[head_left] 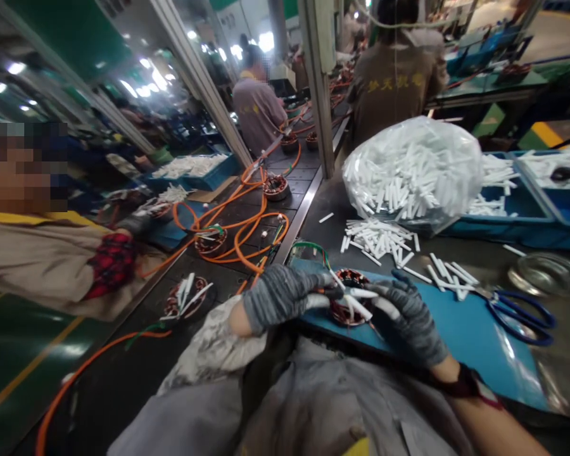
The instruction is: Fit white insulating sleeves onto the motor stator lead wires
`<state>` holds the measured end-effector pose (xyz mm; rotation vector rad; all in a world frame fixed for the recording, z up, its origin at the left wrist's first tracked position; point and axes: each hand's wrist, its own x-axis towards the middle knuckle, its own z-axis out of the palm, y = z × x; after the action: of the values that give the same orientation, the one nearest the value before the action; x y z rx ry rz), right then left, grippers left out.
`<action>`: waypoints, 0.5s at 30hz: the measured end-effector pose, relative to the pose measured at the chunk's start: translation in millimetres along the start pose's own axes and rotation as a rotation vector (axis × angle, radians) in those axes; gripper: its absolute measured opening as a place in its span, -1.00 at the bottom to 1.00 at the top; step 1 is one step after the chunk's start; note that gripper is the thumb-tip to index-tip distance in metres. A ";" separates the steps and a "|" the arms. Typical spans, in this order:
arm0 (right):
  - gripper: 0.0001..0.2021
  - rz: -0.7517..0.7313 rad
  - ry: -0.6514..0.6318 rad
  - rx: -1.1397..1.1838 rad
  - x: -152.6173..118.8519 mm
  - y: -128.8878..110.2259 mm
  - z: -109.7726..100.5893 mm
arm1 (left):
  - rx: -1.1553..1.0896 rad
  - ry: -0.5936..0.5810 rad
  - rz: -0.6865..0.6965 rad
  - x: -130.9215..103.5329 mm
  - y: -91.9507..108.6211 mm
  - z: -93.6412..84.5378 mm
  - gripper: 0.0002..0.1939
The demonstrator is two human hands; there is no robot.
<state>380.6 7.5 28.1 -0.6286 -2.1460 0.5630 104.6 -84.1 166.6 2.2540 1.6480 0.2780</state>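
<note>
A stator ring with copper windings [346, 316] lies on a blue mat [460, 329] in front of me, with white sleeves standing out of it. My left hand [280, 297], in a grey knit glove, reaches over the ring's left side, fingers pinched together near the sleeved leads; what lies between the fingertips is hidden. From the other side my right hand [411, 316], in a matching glove, pinches a white sleeve [362, 293] above the ring. Another white sleeve [360, 308] slants just below it. Green wire [311, 246] runs up behind the ring.
Loose white sleeves [380, 240] lie beyond the mat, beside a full plastic bag [413, 171] and blue bins [541, 209]. Blue-handled scissors [522, 316] and a glass dish [544, 273] are at right. Another stator [190, 297] and orange cables [240, 234] lie left, near a co-worker [42, 259].
</note>
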 end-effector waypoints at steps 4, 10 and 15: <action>-0.71 0.218 -0.057 0.080 7.0 0.8 -19.2 | -0.210 -0.046 -0.109 54.0 -31.6 31.4 -0.71; -0.53 0.426 -0.099 0.267 -8.5 5.3 -45.1 | -0.352 0.250 0.012 61.7 -31.5 60.1 -0.61; -0.60 0.302 -0.216 0.338 -3.7 8.5 -37.2 | -0.034 0.239 0.073 71.6 21.9 66.1 -0.65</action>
<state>414.4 18.5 42.3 -0.7307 -2.0931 1.1775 169.2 -32.2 111.0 2.3331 1.6607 0.6107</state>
